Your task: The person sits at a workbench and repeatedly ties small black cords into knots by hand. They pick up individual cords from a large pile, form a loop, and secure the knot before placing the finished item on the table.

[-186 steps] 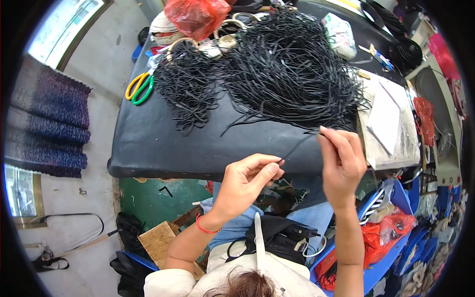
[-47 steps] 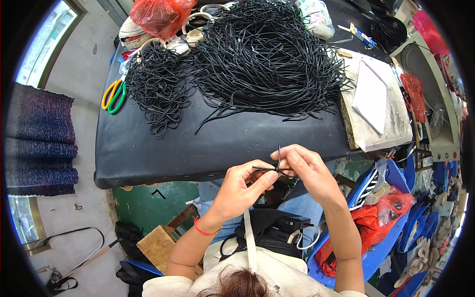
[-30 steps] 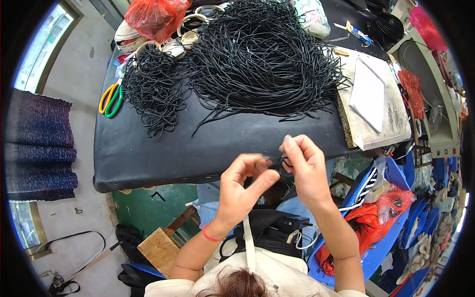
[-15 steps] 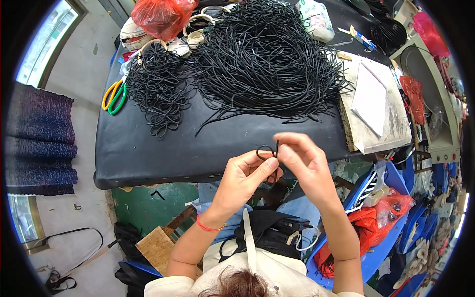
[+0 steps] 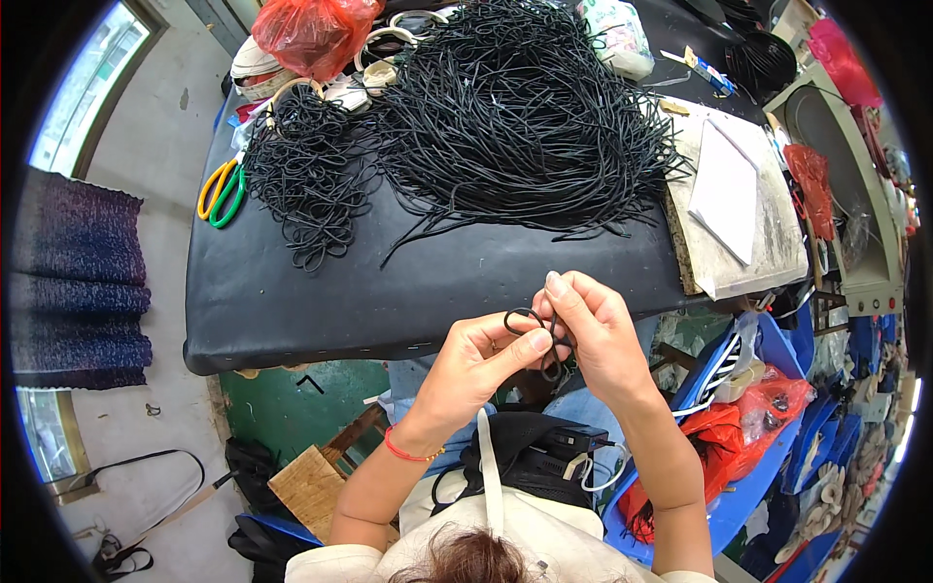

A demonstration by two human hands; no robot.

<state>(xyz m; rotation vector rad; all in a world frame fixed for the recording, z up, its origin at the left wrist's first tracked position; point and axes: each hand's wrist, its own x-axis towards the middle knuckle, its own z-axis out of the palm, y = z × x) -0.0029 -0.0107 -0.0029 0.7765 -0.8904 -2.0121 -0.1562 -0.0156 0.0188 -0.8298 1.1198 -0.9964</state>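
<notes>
Between my hands, just off the table's front edge, is a thin black cord (image 5: 552,367) bent into small loops. My left hand (image 5: 478,364) pinches it between thumb and fingers, with one loop standing above the thumb. My right hand (image 5: 595,330) grips the cord's upper part, thumb and fingertips pressed together. Beyond them on the black table (image 5: 428,291) lies a large heap of loose black cords (image 5: 525,126). To its left sits a smaller pile of looped black cords (image 5: 309,180).
Scissors (image 5: 222,192) with yellow and green handles lie at the table's left edge. A red plastic bag (image 5: 316,34) stands behind the small pile. At right, white paper (image 5: 724,194) rests on a worn board (image 5: 777,257). A blue bin (image 5: 719,530) with red bags stands right of me.
My right hand has turned and its fingers have closed on the cord, where before they were more spread. The lower loop now hangs more visibly between my hands.
</notes>
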